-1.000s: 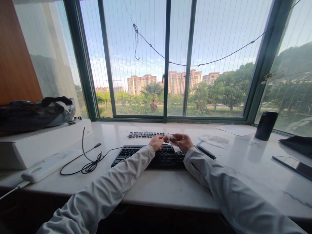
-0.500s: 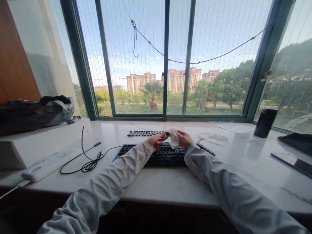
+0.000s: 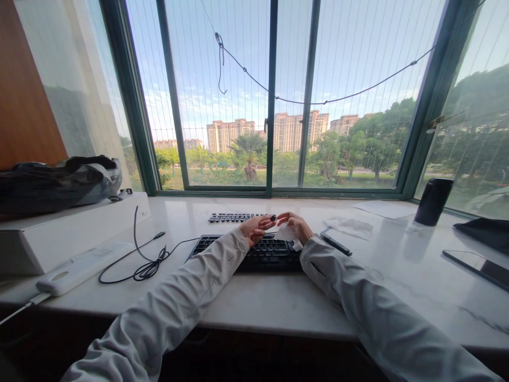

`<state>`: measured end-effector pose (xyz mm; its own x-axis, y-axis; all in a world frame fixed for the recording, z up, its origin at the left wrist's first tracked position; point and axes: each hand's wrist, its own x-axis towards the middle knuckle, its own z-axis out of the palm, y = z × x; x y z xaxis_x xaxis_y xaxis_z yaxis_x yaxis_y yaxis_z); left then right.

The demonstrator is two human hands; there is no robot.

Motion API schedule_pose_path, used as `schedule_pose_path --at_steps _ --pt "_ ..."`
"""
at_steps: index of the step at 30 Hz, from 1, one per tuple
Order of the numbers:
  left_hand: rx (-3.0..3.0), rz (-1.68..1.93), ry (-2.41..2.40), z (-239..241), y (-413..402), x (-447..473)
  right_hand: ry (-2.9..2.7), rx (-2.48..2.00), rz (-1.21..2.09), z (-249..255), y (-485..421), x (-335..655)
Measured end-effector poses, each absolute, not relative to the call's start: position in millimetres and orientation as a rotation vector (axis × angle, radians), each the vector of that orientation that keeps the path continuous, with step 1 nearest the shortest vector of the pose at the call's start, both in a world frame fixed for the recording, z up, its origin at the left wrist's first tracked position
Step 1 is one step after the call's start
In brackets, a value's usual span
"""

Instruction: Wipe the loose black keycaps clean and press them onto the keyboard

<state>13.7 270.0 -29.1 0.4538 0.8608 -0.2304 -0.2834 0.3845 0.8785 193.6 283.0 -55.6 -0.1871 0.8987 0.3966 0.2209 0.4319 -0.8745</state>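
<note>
My left hand (image 3: 254,228) hovers over the black keyboard (image 3: 250,252) and pinches a small black keycap (image 3: 273,217) between its fingertips. My right hand (image 3: 295,226) is beside it, fingers curled around a crumpled white wipe (image 3: 287,235) that hangs under the palm. The two hands almost touch above the keyboard's upper rows. A row of loose black keycaps (image 3: 237,217) lies on the white counter (image 3: 278,297) just behind the keyboard.
A black cable (image 3: 147,265) coils left of the keyboard beside a white power strip (image 3: 79,268). A black pen (image 3: 336,244) and a wipe (image 3: 350,226) lie right of it. Farther right stand a black cup (image 3: 432,201) and a phone (image 3: 475,268).
The white wipe, held up between both hands half a second ago, has dropped under my right palm. The keycap stays pinched in my left fingers. Both hands have sunk slightly toward the keyboard.
</note>
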Motion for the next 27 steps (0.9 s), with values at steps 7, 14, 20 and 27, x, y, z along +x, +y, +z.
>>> schedule_pose_path --at_steps 7,14,20,27 --pt "1.081 0.878 0.88 -32.3 267.2 16.7 -1.773 -1.023 0.455 -49.9 262.3 187.5" --pt "1.554 0.879 1.035 -26.5 267.7 11.6 -1.637 -0.946 0.624 -57.3 273.5 187.1" --pt "2.161 1.24 1.04 -16.1 262.0 3.7 -1.57 -0.946 0.879 -62.4 281.9 185.8" --pt "2.637 1.054 0.939 -1.3 253.1 -7.8 -1.672 -1.071 0.947 -67.9 282.4 183.3"
